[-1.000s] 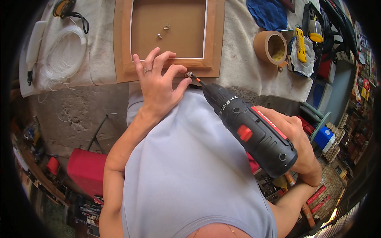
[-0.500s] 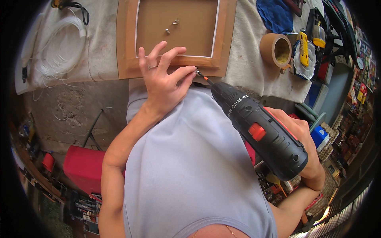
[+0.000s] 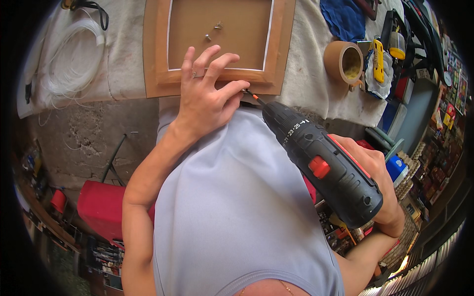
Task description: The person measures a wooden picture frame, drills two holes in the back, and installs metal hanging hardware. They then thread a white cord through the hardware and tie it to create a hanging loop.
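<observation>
A black cordless drill (image 3: 340, 190) with red parts is gripped by my right hand (image 3: 365, 155), its body slanting up and left. Its orange-banded screwdriver bit (image 3: 255, 97) reaches the fingertips of my left hand (image 3: 210, 98). There, my left thumb and index finger pinch a small shiny metal fitting (image 3: 245, 91), mostly hidden, at the near edge of the picture frame (image 3: 168, 78). The other left fingers are raised over the frame. The frame has a brown back panel (image 3: 242, 29), on which two small metal pieces (image 3: 213, 31) lie.
On the cloth-covered table (image 3: 306, 74), a coil of clear line (image 3: 74, 59) lies left. To the right are a roll of brown tape (image 3: 332, 61), a yellow utility knife (image 3: 378, 59) and a blue cloth (image 3: 343, 19). A red seat (image 3: 101, 209) stands below left.
My left hand has shifted slightly right and its fingertips now cover more of the small metal fitting. The drill has barely moved; its bit still meets the fingertips.
</observation>
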{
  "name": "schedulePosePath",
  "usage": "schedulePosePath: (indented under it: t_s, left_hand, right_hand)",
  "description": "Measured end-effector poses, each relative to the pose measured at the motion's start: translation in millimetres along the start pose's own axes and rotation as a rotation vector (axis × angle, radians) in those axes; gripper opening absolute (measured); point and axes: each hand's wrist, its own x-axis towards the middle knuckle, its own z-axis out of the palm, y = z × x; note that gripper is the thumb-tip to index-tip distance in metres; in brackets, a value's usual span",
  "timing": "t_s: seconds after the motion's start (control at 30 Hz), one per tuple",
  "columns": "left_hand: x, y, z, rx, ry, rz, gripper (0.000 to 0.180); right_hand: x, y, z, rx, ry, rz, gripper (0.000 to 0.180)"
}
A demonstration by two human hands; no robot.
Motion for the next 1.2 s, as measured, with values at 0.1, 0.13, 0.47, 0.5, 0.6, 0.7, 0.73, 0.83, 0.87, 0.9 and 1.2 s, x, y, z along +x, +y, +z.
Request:
schedulePosePath:
  t_s: [0.1,0.13,0.47,0.5,0.6,0.7,0.73,0.83,0.87,0.9,1.2]
  left_hand:
    - [0.5,2.9,-3.4,-0.007,0.005,-0.03,0.017]
    - [-0.2,2.5,-5.0,0.003,-0.001,-0.035,0.017]
    - [6.4,7.1,-6.3,0.036,-0.026,-0.039,0.013]
    - [9.2,7.9,-6.7,0.065,-0.056,-0.01,0.013]
    - [18.8,13.2,-8.2,0.169,-0.173,0.079,0.012]
    - [30.8,18.5,-15.2,0.293,-0.343,0.188,0.014]
    - [36.3,17.9,-18.2,0.322,-0.403,0.233,0.015]
    - [45.7,5.4,-18.4,0.221,-0.481,0.363,0.018]
    - [48.5,-1.0,-18.5,0.155,-0.49,0.403,0.02]
    - [50.2,-7.4,-16.4,0.073,-0.456,0.425,0.021]
    - [56.9,-17.8,-15.4,-0.177,-0.441,0.424,0.024]
  right_hand:
    - [-0.2,-1.6,-1.4,-0.033,-0.008,0.004,0.057]
    - [0.3,-2.6,-2.3,-0.016,-0.014,0.01,0.057]
    - [3.0,-3.8,-4.3,0.012,-0.012,0.006,0.055]
    - [2.9,-3.6,-4.0,0.014,-0.007,-0.002,0.054]
    - [2.6,-5.1,-4.1,0.023,-0.009,0.019,0.054]
    - [2.9,-4.6,-3.1,0.013,-0.01,-0.007,0.053]
    - [3.3,-4.7,-2.5,0.005,-0.011,-0.011,0.053]
    - [3.6,-5.4,-3.3,-0.01,-0.003,-0.024,0.053]
    - [3.3,-4.8,-3.4,-0.017,0.004,-0.031,0.053]
    - [2.3,-3.5,-1.8,-0.023,0.015,-0.037,0.054]
    - [2.8,-8.0,5.7,-0.056,0.091,0.002,0.05]
